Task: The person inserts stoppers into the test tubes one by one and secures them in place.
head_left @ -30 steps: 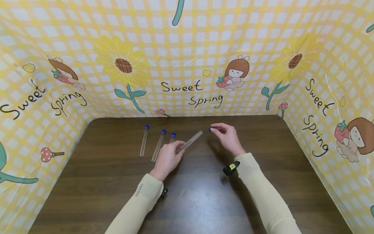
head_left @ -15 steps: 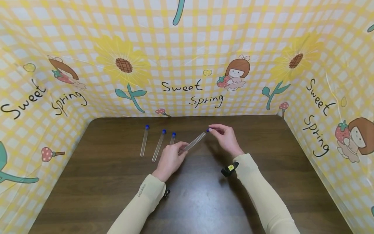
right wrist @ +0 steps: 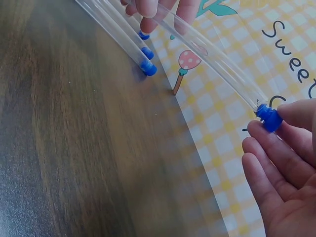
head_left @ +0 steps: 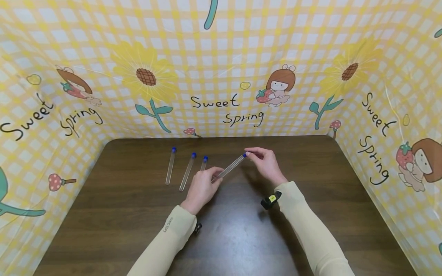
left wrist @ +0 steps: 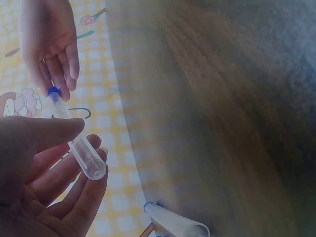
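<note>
My left hand pinches a clear test tube near its rounded lower end, holding it tilted up to the right above the table. At the tube's upper mouth, the thumb and fingers of my right hand pinch a blue cap. In the right wrist view the cap's narrower ribbed part sits right at the tube's mouth, its wider end still outside. The left wrist view shows the rounded tube bottom between thumb and fingers, with the tube looking empty.
Three blue-capped test tubes lie on the dark wooden table left of the held one: a far-left tube, a middle tube and a third tube partly hidden by my left hand. A yellow checked cloth surrounds the table's back and sides.
The tube has moved up and right with my left hand, and the right hand's cap has shifted slightly left and down. Once apart, cap and tube mouth now meet.
</note>
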The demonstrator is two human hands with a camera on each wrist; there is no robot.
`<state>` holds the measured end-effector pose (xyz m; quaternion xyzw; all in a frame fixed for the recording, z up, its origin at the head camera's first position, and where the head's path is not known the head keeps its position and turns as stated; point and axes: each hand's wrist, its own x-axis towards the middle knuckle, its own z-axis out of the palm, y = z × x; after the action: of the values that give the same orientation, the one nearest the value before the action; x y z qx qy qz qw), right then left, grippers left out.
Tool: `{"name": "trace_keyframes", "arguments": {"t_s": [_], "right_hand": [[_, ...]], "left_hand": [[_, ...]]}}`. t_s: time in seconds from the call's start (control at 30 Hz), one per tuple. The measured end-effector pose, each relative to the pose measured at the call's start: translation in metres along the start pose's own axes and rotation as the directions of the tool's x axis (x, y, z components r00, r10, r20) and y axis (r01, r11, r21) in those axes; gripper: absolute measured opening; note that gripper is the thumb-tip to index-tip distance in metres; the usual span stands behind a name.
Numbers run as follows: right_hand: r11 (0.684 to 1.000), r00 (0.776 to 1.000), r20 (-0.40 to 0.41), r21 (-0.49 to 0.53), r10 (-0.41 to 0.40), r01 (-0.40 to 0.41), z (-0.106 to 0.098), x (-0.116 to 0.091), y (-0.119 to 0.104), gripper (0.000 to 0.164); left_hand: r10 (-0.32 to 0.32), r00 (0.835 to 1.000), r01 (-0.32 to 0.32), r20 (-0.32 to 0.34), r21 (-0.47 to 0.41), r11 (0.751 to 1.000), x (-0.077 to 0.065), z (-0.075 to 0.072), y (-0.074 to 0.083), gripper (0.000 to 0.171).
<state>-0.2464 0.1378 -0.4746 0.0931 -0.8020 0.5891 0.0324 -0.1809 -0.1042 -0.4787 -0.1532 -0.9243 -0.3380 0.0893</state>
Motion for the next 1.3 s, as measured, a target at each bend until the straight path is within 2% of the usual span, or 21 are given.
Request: {"name": "trace_keyframes", "arguments": {"t_s": [0.37,0.63,0.83,1.0,1.3], "right_hand": [[0.999,1.0,0.008,0.044,0.011,-0.011,0.008,-0.001,-0.001,0.025],[1.0,1.0,-0.027,-0.002,0.006,-0.006,0.018,-0.005,-0.001,0.031],[0.998,0.999,-0.04,0.06,0.021,-0.018,0.028,-0.008,0.002,0.035],[0.996,0.998,-0.057,0.093,-0.005,0.01,0.031,-0.008,0.003,0.037],[0.998,0.997,-0.064,0.056,-0.033,0.037,0.034,-0.007,0.003,0.04]], "left_hand": [[-0.003,1.0,0.003,-0.002,-0.016,1.0,0.001,-0.001,0.001,0.028],[0.0,1.0,0.0,0.005,-0.02,1.0,0.001,0.0,0.002,0.029],[-0.017,1.0,0.017,0.012,-0.026,1.0,0.0,0.001,0.004,0.03],[-0.019,1.0,0.02,0.015,-0.037,0.999,0.001,0.003,0.005,0.03],[-0.006,1.0,0.006,0.002,-0.023,1.0,0.002,0.002,0.005,0.03]]}}
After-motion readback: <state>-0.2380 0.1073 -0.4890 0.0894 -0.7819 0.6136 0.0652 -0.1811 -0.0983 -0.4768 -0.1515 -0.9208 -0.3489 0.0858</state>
